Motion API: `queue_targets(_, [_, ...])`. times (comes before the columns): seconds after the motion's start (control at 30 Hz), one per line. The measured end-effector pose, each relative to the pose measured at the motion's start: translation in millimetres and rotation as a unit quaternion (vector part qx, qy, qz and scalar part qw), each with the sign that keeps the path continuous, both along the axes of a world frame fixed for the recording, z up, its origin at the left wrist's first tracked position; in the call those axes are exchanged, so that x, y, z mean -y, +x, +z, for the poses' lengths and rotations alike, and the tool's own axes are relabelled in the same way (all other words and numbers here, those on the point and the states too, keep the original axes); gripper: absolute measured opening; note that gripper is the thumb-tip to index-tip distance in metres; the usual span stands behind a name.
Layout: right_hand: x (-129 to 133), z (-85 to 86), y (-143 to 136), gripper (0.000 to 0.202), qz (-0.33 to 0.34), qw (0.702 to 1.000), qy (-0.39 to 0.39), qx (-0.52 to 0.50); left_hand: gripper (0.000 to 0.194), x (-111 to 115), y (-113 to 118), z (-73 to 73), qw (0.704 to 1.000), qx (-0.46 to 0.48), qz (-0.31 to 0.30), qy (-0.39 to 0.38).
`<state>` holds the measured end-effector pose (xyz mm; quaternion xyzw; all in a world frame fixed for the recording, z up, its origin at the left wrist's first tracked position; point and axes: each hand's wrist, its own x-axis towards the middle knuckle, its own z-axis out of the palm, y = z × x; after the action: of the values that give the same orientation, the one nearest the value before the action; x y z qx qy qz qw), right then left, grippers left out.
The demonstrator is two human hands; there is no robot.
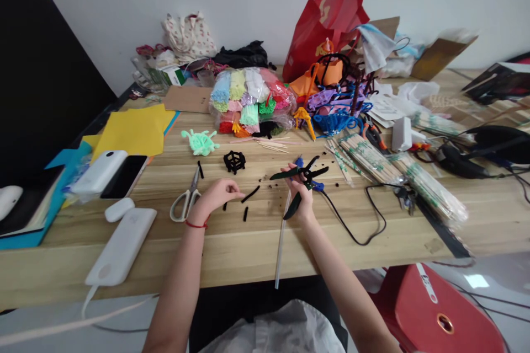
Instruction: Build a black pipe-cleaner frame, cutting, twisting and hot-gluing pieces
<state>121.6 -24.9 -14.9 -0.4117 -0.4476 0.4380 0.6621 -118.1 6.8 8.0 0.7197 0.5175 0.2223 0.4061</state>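
Wooden surface (240, 253) lies under everything. Dark-handled pliers (307, 176) are held above it in the right hand (303, 199), its fingers curled round one spread handle, the jaws apart. White-handled scissors (191, 196) lie just left of the left hand (219, 194), whose thumb and fingers nearly meet. A black openwork ball (234, 161) sits beyond the left hand. Between the hands, a black strip (250, 193) reaches the left fingertips; whether they grip it I cannot tell. Nearer the person lies a short black piece (245, 214)
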Motion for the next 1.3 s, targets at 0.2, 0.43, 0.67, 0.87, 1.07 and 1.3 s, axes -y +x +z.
queue_targets(0.2, [3, 3.4, -6, 0.044, 0.111, 0.992, -0.04, -0.053, 0.022, 2, 15, -3.7, 0.999, -0.002, -0.043, 0.01])
queue_targets(0.43, [4, 14.3, -8, 0.041, 0.202, 0.966, -0.062, -0.148, 0.018, 4, 21, 13.1, 0.995, 0.082, 0.007, 0.055])
queue_targets(0.67, [8, 22.9, -11, 0.036, 0.349, 0.901, -0.112, -0.232, 0.021, 7, 28, 20.3, 0.986, 0.168, -0.002, -0.003])
queue_targets(0.87, [8, 19.2, -12, 0.037, 0.363, 0.885, -0.144, -0.252, 0.021, 7, 32, 19.1, 0.979, 0.197, -0.033, -0.044])
queue_targets(1.07, [10, 24.0, -9, 0.044, 0.397, 0.858, -0.172, -0.278, 0.047, 11, 28, 26.4, 0.959, 0.278, -0.05, 0.003])
queue_targets(1.3, [11, 21.4, -12, 0.054, 0.431, 0.82, -0.187, -0.327, 0.071, 11, 29, 24.4, 0.929, 0.343, -0.141, 0.007])
